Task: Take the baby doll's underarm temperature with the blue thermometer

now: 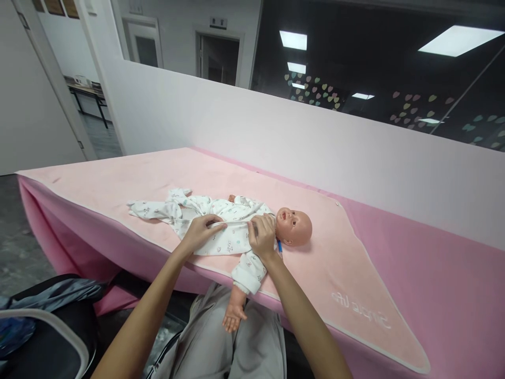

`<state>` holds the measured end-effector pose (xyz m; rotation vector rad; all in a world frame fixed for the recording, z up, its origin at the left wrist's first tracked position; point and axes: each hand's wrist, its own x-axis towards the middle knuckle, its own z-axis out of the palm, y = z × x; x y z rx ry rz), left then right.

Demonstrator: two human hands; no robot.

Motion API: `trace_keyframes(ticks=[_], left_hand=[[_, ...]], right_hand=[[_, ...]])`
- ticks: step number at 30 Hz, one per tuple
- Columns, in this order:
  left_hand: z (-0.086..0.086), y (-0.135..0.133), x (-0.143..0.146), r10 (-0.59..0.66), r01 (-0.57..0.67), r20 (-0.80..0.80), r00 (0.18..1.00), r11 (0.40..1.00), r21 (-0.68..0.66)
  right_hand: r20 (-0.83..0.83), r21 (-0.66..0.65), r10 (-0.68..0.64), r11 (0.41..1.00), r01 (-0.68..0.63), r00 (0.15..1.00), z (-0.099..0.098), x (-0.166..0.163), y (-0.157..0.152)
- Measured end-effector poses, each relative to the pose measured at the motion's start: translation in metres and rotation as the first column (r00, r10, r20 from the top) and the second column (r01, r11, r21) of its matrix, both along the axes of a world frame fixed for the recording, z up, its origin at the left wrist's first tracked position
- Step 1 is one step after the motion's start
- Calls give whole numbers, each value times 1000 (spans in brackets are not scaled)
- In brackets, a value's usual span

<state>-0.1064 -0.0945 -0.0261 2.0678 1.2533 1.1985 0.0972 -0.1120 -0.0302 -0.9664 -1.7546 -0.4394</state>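
Note:
A baby doll (298, 227) lies on its back, its bald head to the right and one arm (235, 310) hanging over the table's near edge. It is dressed in a white printed onesie (231, 243), whose legs trail off to the left. My left hand (201, 231) pinches the front edge of the onesie near the doll's lower body. Closer to the neck, my right hand (262, 234) grips the same edge, so the cloth runs as a straight fold between both hands. A small blue piece (280, 246) shows beside the doll's neck.
The doll rests on a peach mat (323, 273) over a pink-covered table (442, 252). Behind it stands a white half wall (315, 142) with dark glass above. A black chair (51, 326) with clothing is at lower left, and a door (35, 95) at far left.

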Motion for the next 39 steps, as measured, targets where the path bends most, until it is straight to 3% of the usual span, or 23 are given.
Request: trace_keyframes(ticks=[8,11,14,15,17,19,22,24,26,28,30,32,34,36,39], left_hand=[[0,0,3,72,-72,-49,996,997,13],[8,4,-6,-5,3,-78,997,1000,-22],[28,13,-12,-118,98,-200,973,990,-105],[35,18,-11,-107,87,-245,964,992,-91],[50,28,2,-21,40,-281,960,997,62],[60,40,27,6,54,-255,967,973,226],[62,59,76,-234,284,-234,944,935,212],[57,72,104,-410,432,-255,876,901,34],[49,83,119,-567,552,-232,791,823,-131],[40,90,122,-668,640,-134,732,742,-200],[32,93,117,-662,656,49,748,726,-206],[26,94,109,-521,586,298,800,783,-208],[22,95,104,-308,492,526,792,833,-253],[21,95,101,-149,467,666,731,821,-329],[22,94,101,-18,486,755,655,775,-404]], right_hand=[[-43,-63,-125,991,122,991,-2,0,4],[-11,-61,-150,987,150,989,7,7,-1],[-44,-74,-216,974,213,975,14,22,-24],[-82,-95,-258,964,250,963,14,28,-37],[-156,-177,-366,924,338,918,4,41,-67],[-131,-318,-497,840,439,858,-14,51,-96],[-25,-394,-645,708,585,764,-44,60,-125],[30,-391,-669,676,625,743,-55,63,-131],[80,-392,-657,671,629,750,-56,65,-129],[103,-431,-630,669,606,769,-49,66,-126],[64,-521,-637,635,570,768,-37,69,-127],[-24,-617,-690,580,532,724,-17,72,-133],[-128,-649,-728,576,498,674,9,73,-140],[-226,-638,-716,621,454,661,39,70,-143],[-238,-587,-647,690,424,724,78,56,-128]])
